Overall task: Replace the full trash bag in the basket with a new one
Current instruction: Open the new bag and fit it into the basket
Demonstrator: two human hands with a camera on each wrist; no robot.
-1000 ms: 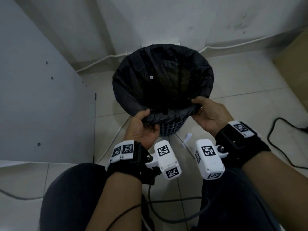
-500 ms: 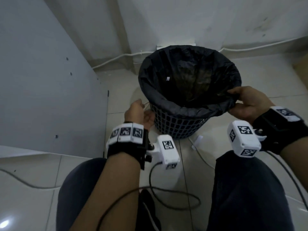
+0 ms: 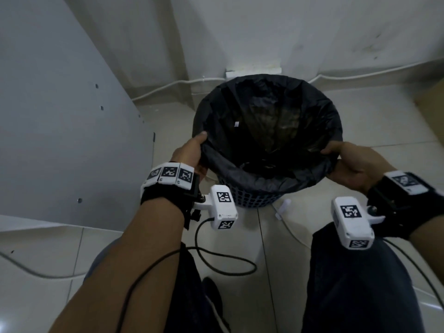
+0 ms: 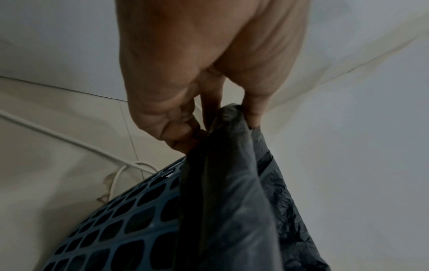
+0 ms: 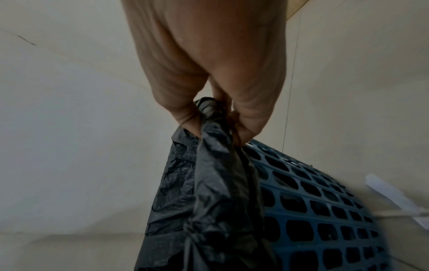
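Hands, left point(image 3: 189, 152) and right point(image 3: 353, 164), pinch crinkled black plastic bag point(image 3: 264, 179) over round lattice basket point(image 3: 249, 198).

Both forearms reach forward, wrists apart; the left hand point(image 3: 189, 152) and the right hand point(image 3: 353, 164) each have thumb and fingers closed in a pinch grip.

The black trash bag point(image 3: 264, 131) hid the basket's point(image 3: 249, 197) rim and most of its blue lattice wall, and what lay at the bottom of the bag was too dark to make out. In the head view the fingers of the left hand point(image 3: 189, 152) and the right hand point(image 3: 353, 165) were tucked behind the bag's folded edge (only the thumbs showed). A small white object point(image 3: 283, 209) on the floor just beside the basket was too small to identify, and both wrist views cut the basket off at their lower edges.
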